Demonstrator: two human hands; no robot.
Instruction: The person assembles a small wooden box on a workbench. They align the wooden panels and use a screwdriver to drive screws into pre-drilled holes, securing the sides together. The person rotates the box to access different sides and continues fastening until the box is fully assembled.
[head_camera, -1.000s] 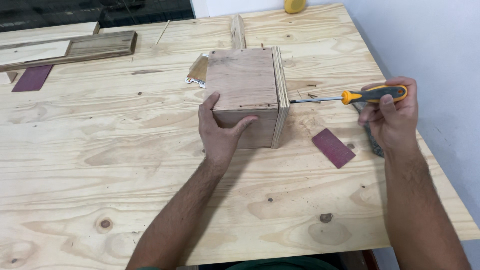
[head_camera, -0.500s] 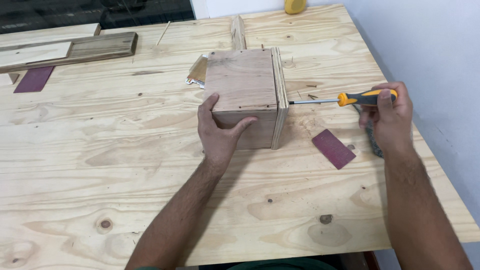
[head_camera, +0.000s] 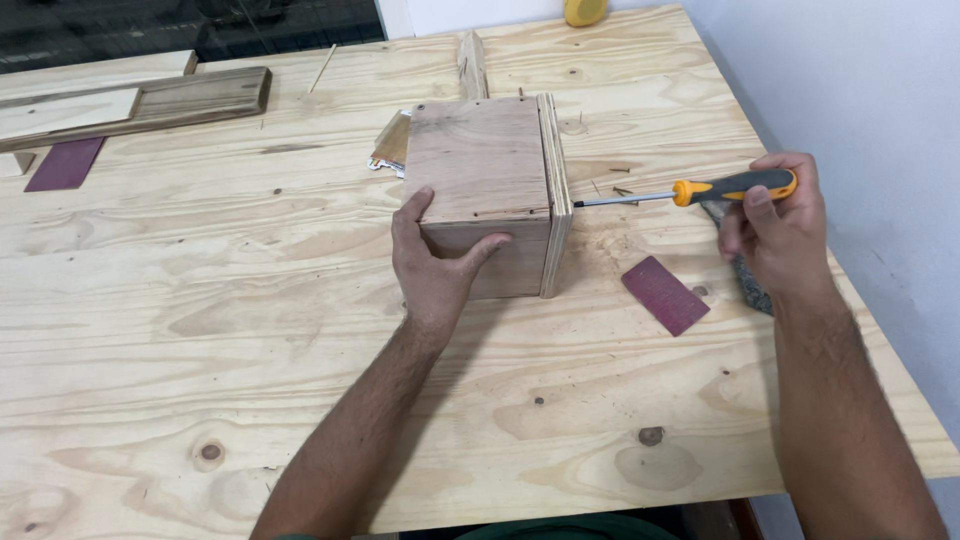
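Observation:
A small wooden box (head_camera: 487, 160) stands on the plywood workbench (head_camera: 200, 330), with a thin plywood panel on its right side. My left hand (head_camera: 435, 265) grips the box's near left corner, thumb across the front face. My right hand (head_camera: 775, 230) is shut on the orange and grey handle of a screwdriver (head_camera: 700, 190). The screwdriver lies level, its shaft pointing left and its tip right at the box's right panel. A few loose screws (head_camera: 620, 180) lie on the bench near the shaft.
A dark red sandpaper piece (head_camera: 665, 293) lies right of the box; another (head_camera: 66, 163) sits far left. Wooden boards (head_camera: 150, 100) rest at the back left. A metal tool (head_camera: 745, 280) lies under my right hand. A wood strip (head_camera: 471, 62) and a yellow object (head_camera: 585, 10) sit behind the box.
My right hand with the screwdriver has shifted slightly left, bringing the tip closer to the box's side. My left hand and the box have stayed put.

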